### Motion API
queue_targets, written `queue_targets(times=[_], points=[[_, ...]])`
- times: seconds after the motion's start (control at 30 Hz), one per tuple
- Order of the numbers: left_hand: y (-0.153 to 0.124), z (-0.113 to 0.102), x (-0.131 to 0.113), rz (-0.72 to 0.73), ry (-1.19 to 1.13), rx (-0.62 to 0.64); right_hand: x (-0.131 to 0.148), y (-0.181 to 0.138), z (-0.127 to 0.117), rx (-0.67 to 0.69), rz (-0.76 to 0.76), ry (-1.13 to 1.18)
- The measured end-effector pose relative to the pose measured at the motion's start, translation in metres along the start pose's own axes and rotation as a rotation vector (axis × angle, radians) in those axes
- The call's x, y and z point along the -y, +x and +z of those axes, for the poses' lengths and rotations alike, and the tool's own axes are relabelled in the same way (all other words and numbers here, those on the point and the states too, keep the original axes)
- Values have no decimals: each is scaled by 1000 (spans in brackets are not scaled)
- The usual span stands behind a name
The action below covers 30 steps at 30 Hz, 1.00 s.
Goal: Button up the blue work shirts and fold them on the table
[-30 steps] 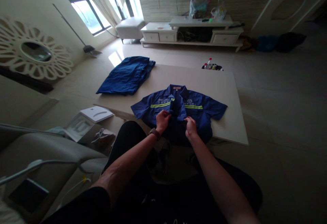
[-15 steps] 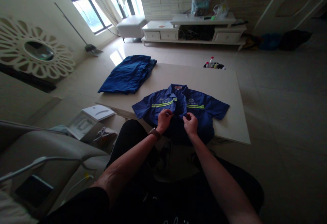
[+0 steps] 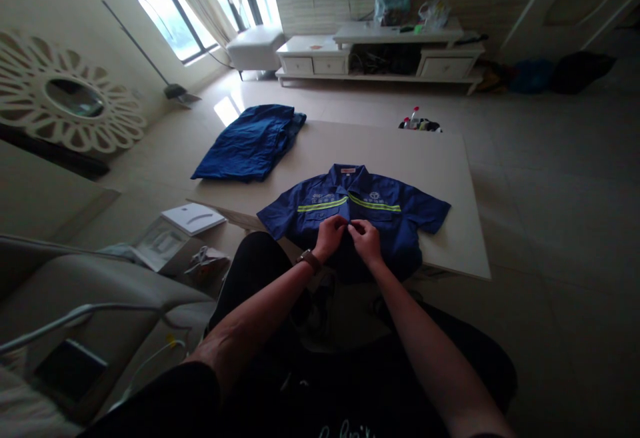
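Navy cloth lies before me: a short-sleeved shirt (image 3: 393,238), face up on the white bench (image 3: 400,148), with its collar turned away from me and a sleeve out to either side. It sits at the near side of the bench, and its lower part runs past the edge toward my knees. A yellow-green stripe (image 3: 375,205) crosses each half of the chest, with pale lettering above it, and a small label (image 3: 348,171) shows inside the collar.

My left hand (image 3: 330,237) is clamped on one front edge of the shirt, and my right hand (image 3: 367,241) pinches the other; the two sets of fingertips almost meet at the middle, just below the stripe. What lies between them is too small for me to tell. I wear a watch (image 3: 309,260) on my left wrist.

At the far left of the bench rests a folded pile of brighter blue clothing (image 3: 247,145), apart from the shirt. Red-capped bottles (image 3: 415,119) show beyond the far edge. To my left are an open white box (image 3: 194,219) and a grey sofa (image 3: 115,281), with a dark tablet (image 3: 70,369) on the seat.
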<state>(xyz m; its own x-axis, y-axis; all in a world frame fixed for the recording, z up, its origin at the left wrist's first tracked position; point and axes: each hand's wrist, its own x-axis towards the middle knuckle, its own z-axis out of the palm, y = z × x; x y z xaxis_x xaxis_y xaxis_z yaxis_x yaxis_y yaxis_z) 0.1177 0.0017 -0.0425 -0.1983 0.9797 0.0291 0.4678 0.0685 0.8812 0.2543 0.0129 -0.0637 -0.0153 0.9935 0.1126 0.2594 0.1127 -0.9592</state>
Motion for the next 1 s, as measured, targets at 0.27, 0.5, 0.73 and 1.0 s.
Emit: queue_targets(times=[0.27, 0.5, 0.73, 1.0], points=[[-1, -3, 5, -35, -147, 39, 2, 0, -3, 37, -14, -78], [-3, -1, 9, -142, -326, 86, 2, 1, -4, 51, -47, -125], [-4, 4, 12, -225, -385, 14, 3, -1, -4, 72, -121, -243], [-8, 4, 11, -247, -402, -15, 1, 3, -5, 32, 61, -73]])
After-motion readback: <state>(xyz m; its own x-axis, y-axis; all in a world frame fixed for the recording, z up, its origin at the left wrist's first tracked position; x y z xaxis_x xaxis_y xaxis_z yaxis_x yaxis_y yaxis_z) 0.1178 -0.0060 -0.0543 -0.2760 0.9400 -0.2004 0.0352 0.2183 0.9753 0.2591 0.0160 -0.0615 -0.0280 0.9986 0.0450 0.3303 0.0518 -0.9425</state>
